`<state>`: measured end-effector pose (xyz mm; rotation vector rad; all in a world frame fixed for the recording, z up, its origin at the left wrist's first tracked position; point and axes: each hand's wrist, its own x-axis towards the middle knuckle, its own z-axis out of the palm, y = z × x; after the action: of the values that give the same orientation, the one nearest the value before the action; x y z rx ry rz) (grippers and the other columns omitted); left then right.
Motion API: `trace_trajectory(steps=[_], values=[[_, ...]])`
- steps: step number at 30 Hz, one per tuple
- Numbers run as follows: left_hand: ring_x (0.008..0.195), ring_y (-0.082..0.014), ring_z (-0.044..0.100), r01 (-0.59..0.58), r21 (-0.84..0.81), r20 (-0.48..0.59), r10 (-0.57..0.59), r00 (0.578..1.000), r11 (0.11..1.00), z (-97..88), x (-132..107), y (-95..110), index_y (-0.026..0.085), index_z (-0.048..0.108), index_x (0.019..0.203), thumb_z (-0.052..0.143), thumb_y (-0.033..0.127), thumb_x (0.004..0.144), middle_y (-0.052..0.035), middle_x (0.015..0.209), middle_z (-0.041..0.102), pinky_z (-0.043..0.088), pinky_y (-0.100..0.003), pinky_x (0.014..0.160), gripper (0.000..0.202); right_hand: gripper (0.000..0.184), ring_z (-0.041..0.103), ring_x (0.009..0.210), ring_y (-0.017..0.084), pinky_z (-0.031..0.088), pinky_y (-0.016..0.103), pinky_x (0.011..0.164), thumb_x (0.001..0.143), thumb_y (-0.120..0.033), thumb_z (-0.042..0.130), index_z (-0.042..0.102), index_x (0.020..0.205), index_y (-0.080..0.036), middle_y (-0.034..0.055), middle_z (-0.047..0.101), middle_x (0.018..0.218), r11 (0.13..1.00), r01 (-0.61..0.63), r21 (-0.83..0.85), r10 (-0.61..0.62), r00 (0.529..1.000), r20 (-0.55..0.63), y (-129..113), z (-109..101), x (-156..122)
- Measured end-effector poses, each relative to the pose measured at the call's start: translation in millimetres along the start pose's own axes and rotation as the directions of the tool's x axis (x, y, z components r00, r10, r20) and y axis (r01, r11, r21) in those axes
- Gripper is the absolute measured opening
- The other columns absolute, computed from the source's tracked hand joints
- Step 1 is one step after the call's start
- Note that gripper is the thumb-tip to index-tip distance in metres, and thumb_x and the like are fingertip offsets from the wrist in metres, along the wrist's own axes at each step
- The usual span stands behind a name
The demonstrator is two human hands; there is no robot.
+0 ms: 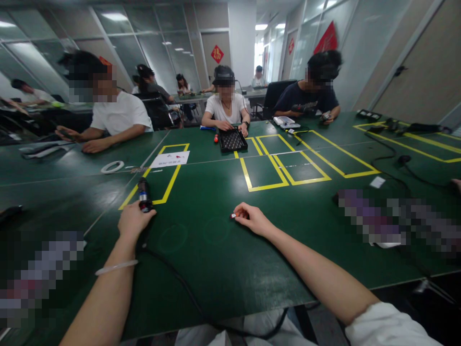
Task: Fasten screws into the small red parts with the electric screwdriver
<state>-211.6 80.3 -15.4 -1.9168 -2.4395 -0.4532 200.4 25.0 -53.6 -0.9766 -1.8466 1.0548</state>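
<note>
My left hand is closed around a black corded tool with a blue band, its tip pointing away from me over the green table. A black cable runs from it back toward my lap. My right hand pinches a small part, red and metallic, low against the table surface a little right of the tool. A pale bracelet sits on my left wrist.
Yellow tape boxes mark the table ahead. A black tray lies before a seated person opposite. White ring and paper lie far left. Cables and a black device lie right. Other people sit around.
</note>
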Motion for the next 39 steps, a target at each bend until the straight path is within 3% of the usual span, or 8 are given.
trace_trajectory(steps=[3, 7, 12, 17, 21, 27, 33, 39], values=[[0.095, -0.0345, 0.058, 0.012, 0.102, 0.009, -0.013, 1.000, 0.995, 3.6, -17, 36, 0.012, 0.056, 0.117, 0.055, 0.051, 0.074, -0.0208, 0.107, 0.058, 0.047, -0.041, 0.071, 0.059, 0.013, 0.051, 0.066, 0.011, 0.041, 0.023, 0.062, 0.084, -0.023, 0.060, 0.060, 0.095, -0.017, -0.0007, 0.058, 0.077, 1.000, 0.007, -0.031, -0.007, 1.000, -0.008, 0, 0, 0], [0.103, -0.0333, 0.054, -0.174, 0.126, 0.028, 0.172, 0.985, 0.977, 11.2, -45, 90, 0.014, 0.053, 0.122, 0.053, 0.050, 0.076, -0.0179, 0.111, 0.055, 0.049, -0.039, 0.075, 0.059, 0.012, 0.052, 0.069, 0.011, 0.042, 0.024, 0.064, 0.083, -0.024, 0.061, 0.061, 0.093, -0.017, 0.0010, 0.056, 0.085, 0.996, 0.035, -0.087, -0.039, 0.998, -0.052, 2, -1, 1], [0.102, -0.0295, 0.053, -0.379, 0.062, 0.024, 0.378, 0.925, 0.923, 21.5, -86, 146, 0.017, 0.047, 0.130, 0.054, 0.047, 0.079, -0.0149, 0.115, 0.052, 0.048, -0.035, 0.074, 0.059, 0.011, 0.051, 0.066, 0.011, 0.042, 0.023, 0.063, 0.083, -0.021, 0.061, 0.061, 0.093, -0.017, 0.0002, 0.054, 0.082, 0.993, 0.031, -0.111, -0.040, 0.996, -0.085, 3, -1, 2], [0.098, -0.0276, 0.053, -0.536, 0.009, 0.025, 0.536, 0.844, 0.844, 27.2, -115, 184, 0.017, 0.045, 0.132, 0.060, 0.044, 0.078, -0.0140, 0.114, 0.053, 0.046, -0.034, 0.076, 0.062, 0.010, 0.052, 0.065, 0.010, 0.042, 0.023, 0.062, 0.082, -0.019, 0.061, 0.061, 0.092, -0.017, -0.0005, 0.054, 0.081, 0.989, 0.026, -0.145, -0.044, 0.992, -0.121, 8, 0, 2], [0.096, -0.0272, 0.052, -0.577, -0.037, 0.032, 0.578, 0.815, 0.816, 31.8, -126, 199, 0.017, 0.044, 0.132, 0.062, 0.045, 0.077, -0.0139, 0.113, 0.052, 0.044, -0.035, 0.077, 0.065, 0.009, 0.053, 0.068, 0.012, 0.042, 0.024, 0.065, 0.081, -0.018, 0.062, 0.060, 0.090, -0.018, -0.0003, 0.055, 0.081, 0.975, -0.006, -0.222, -0.027, 0.989, -0.145, 10, -2, 2], [0.098, -0.0273, 0.052, -0.601, -0.064, 0.023, 0.603, 0.797, 0.797, 32.7, -132, 203, 0.018, 0.043, 0.133, 0.061, 0.045, 0.078, -0.0134, 0.113, 0.052, 0.042, -0.036, 0.080, 0.064, 0.009, 0.053, 0.071, 0.013, 0.042, 0.024, 0.066, 0.078, -0.015, 0.065, 0.062, 0.086, -0.018, 0.0001, 0.055, 0.080, 0.946, -0.006, -0.324, -0.030, 0.994, -0.104, 8, 0, 3], [0.100, -0.0271, 0.052, -0.589, 0.049, 0.039, 0.588, 0.808, 0.807, 28.7, -137, 207, 0.016, 0.043, 0.133, 0.058, 0.044, 0.080, -0.0124, 0.116, 0.052, 0.042, -0.036, 0.082, 0.062, 0.020, 0.056, 0.065, 0.012, 0.045, 0.023, 0.064, 0.078, -0.011, 0.062, 0.061, 0.097, -0.016, -0.0002, 0.060, 0.076, 0.960, 0.023, -0.278, -0.051, 0.994, -0.097, 8, 4, 2], [0.099, -0.0263, 0.054, -0.548, 0.069, 0.079, 0.543, 0.836, 0.833, 25.7, -138, 211, 0.019, 0.036, 0.139, 0.051, 0.049, 0.084, -0.0125, 0.117, 0.051, 0.043, -0.034, 0.077, 0.064, 0.020, 0.060, 0.068, 0.012, 0.047, 0.023, 0.065, 0.080, -0.008, 0.055, 0.061, 0.097, -0.016, 0.0008, 0.064, 0.077, 0.964, 0.041, -0.264, -0.073, 0.991, -0.111, 8, 4, 0]])
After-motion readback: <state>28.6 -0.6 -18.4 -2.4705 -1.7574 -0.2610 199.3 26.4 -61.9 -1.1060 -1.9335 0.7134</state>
